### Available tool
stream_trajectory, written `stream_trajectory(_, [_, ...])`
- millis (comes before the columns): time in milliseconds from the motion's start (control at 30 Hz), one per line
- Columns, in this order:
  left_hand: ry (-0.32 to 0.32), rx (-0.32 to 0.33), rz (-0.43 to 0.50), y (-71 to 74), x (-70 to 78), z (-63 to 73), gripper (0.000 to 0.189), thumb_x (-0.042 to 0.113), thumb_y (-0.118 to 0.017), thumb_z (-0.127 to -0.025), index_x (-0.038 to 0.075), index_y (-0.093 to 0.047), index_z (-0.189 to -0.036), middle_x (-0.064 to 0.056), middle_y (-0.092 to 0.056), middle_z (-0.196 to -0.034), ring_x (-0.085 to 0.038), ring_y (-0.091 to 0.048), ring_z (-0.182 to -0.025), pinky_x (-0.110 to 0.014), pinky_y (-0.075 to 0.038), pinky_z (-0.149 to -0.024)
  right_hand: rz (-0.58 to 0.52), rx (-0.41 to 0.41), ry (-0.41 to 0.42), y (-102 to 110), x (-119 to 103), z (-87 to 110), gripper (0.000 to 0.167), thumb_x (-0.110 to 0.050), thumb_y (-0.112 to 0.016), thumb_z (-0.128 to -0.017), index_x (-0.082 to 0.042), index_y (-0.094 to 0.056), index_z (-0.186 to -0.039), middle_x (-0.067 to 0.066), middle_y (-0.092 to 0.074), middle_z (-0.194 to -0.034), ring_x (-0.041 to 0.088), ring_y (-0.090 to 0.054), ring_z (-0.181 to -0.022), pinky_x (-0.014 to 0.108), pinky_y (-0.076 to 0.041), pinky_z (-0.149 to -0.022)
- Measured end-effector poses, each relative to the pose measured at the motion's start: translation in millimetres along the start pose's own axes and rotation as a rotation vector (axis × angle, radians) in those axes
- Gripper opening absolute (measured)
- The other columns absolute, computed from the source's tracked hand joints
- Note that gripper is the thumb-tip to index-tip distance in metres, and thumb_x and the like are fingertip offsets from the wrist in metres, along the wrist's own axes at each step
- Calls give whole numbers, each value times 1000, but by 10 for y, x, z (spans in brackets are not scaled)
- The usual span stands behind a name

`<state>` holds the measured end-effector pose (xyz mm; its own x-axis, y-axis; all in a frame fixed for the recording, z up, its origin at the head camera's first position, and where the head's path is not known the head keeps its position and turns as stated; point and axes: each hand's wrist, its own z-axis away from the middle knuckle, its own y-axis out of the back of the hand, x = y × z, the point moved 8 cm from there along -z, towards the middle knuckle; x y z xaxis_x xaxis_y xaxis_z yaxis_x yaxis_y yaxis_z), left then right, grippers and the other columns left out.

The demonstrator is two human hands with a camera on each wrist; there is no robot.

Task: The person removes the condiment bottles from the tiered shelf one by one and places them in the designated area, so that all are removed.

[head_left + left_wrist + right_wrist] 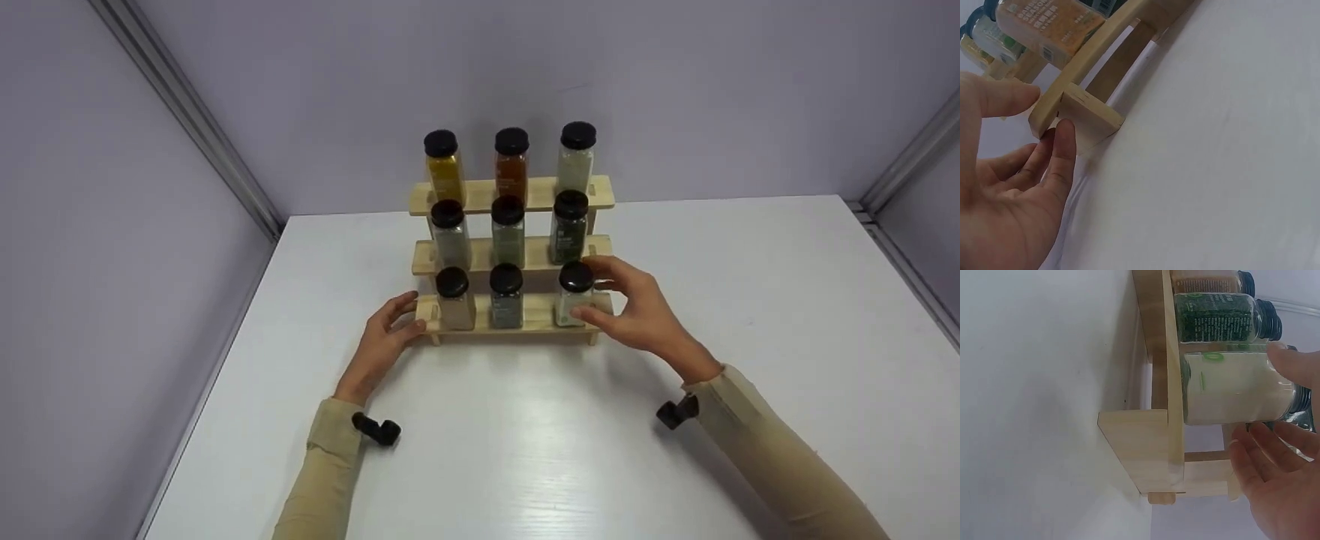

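Observation:
A three-tier light wooden rack holds several square glass spice jars with black lids, three to a tier. My left hand is at the left end of the lowest tier. In the left wrist view, its thumb and fingers pinch the shelf end beside a jar of orange-brown seasoning. Around the right-hand jar of pale powder on the lowest tier, my right hand has its thumb on one side and fingers on the other. That jar stands upright on the shelf.
The rack stands on a white table near the pale back wall. Beside the pale jar is a grey-labelled jar, and a dark green herb jar stands one tier above. Metal-framed side panels border the table.

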<state>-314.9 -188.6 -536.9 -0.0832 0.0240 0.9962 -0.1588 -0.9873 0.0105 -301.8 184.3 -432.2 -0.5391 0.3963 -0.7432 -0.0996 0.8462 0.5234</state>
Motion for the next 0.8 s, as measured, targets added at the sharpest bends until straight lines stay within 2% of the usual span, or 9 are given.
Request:
stream_trajectory(133, [10, 3, 79, 1, -48, 1, 61, 1, -65, -105, 2, -42, -161, -21, -48, -156, -23, -59, -131, -26, -58, -103, -26, -2, -2, -26, -19, 0, 58, -9, -84, -93, -8, -62, -147, 7, -72, -132, 26, -68, -123, 44, -60, -104])
stream_trajectory(233, [-9, 5, 113, 10, -67, 2, 59, 0, -66, -104, 1, -46, -159, -21, -50, -155, -24, -57, -134, -26, -58, -102, -47, 1, -6, -36, -36, 0, 55, -6, -84, -93, -9, -64, -145, 6, -73, -131, 25, -70, -120, 38, -61, -103])
stream_trajectory(433, [-25, -6, 127, 34, -121, 14, 60, 4, -72, -101, 5, -50, -157, -17, -54, -155, -26, -53, -142, -27, -58, -104, -72, 12, -15, -44, -57, 13, 53, -5, -83, -94, -11, -66, -144, 7, -73, -130, 23, -71, -119, 33, -61, -103])
stream_trajectory(600, [-27, -38, 162, 33, -134, 8, 61, 4, -70, -102, 4, -48, -159, -18, -51, -158, -26, -54, -142, -28, -57, -107, -82, 22, 1, -29, -98, 15, 53, -4, -83, -93, -11, -67, -143, 6, -74, -130, 19, -71, -119, 30, -61, -102])
stream_trajectory(800, [-31, -43, 151, 40, -118, 3, 60, 3, -68, -103, 4, -46, -159, -18, -51, -158, -23, -53, -142, -27, -55, -107, -87, 33, 26, 47, -228, -12, 53, -2, -83, -92, -9, -68, -142, 8, -74, -129, 15, -70, -118, 24, -60, -100])
